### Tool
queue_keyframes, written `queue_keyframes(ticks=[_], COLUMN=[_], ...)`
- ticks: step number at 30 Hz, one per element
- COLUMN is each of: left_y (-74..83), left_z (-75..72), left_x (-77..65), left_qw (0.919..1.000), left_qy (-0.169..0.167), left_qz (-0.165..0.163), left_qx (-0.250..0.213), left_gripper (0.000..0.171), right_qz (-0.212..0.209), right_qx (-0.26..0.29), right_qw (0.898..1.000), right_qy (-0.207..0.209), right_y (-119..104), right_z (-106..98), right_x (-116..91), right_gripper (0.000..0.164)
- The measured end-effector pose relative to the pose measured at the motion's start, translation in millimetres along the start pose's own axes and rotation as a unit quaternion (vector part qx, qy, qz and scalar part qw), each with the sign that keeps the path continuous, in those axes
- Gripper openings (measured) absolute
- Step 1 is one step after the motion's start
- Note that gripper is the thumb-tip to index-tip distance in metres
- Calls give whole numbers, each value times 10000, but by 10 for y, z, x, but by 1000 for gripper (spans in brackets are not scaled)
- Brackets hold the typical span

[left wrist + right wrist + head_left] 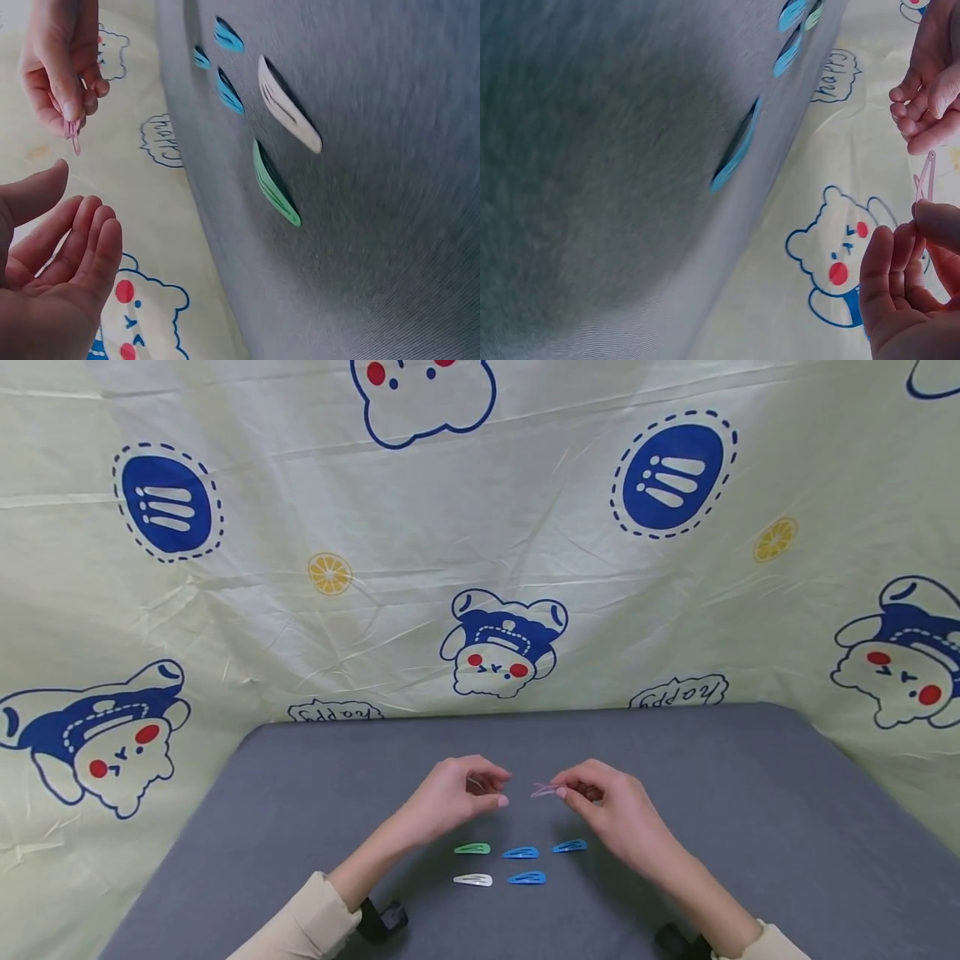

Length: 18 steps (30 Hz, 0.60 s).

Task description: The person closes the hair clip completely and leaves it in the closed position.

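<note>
My right hand (615, 806) pinches a pink snap hair clip (544, 790) by one end, between thumb and fingers, above the table. In the right wrist view the clip's two parts stand spread apart. Facing it across a small gap, my left hand (453, 795) holds nothing, its fingers loosely bent and the thumb apart from them. Below the hands lie more snap clips in two rows. The farther row has a green clip (472, 849), a blue clip (521, 853) and another blue clip (569, 846). Nearer are a white clip (473, 880) and a third blue clip (527, 878).
A grey cloth-covered table (300, 827) spreads under both arms. Behind it hangs a pale printed curtain (405, 635) that reaches the table's back edge. Dark camera mounts sit at both wrists, the left mount (382, 921) close above the table.
</note>
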<state>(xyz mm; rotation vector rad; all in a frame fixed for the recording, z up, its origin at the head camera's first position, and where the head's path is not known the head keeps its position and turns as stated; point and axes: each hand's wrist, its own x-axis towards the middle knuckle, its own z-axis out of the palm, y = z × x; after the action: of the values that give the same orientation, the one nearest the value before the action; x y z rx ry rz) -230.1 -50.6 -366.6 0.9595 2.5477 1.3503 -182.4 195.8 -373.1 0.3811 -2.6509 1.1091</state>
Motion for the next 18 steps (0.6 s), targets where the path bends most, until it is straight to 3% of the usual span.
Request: queue_keyframes(ticks=[12,18], left_y=[172,260], left_z=[54,59], left_x=[-318,-436], left_qw=[9986,9974], left_qy=[422,519], left_qz=[-66,-153], left_qx=[-320,-483], left_gripper=[22,23], right_qz=[-128,-457], right_qx=[37,144], right_qw=[9999,9985], right_qy=[84,255], right_y=[-217,-292], right_z=[11,33], right_x=[-193,-279], right_gripper=[16,22])
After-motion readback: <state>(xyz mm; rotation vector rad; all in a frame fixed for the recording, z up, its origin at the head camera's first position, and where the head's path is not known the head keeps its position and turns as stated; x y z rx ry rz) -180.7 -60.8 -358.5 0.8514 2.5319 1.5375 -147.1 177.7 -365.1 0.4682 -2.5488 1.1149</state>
